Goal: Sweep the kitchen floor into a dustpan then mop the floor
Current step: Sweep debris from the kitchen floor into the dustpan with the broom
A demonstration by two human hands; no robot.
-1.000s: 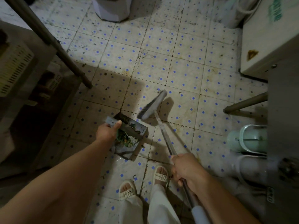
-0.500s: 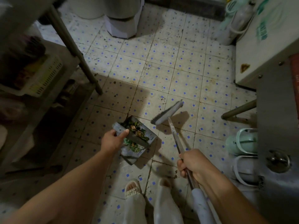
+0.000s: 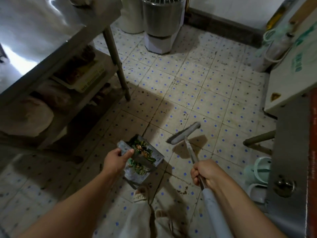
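Observation:
My left hand (image 3: 116,161) grips the near rim of a grey metal dustpan (image 3: 158,157), held above the tiled floor (image 3: 197,86). Green and orange vegetable scraps (image 3: 142,152) fill the pan. My right hand (image 3: 205,173) grips the thin shaft of a broom. Its grey head (image 3: 183,133) hangs just above the floor, to the right of the dustpan and apart from it. The handle's pale blue sleeve (image 3: 214,212) runs back past my wrist. Dark specks and stains mark the tiles.
A steel table (image 3: 42,31) with a loaded lower shelf stands at left, its leg (image 3: 118,66) near the middle. A steel bin (image 3: 161,19) stands at the back. A white cabinet (image 3: 289,69) and pale green slippers (image 3: 257,170) are at right. My sandalled feet (image 3: 142,194) are below.
The view has tilted up, showing more of the table, bin and back wall. The dustpan and broom have risen with my hands. Both grips stay the same.

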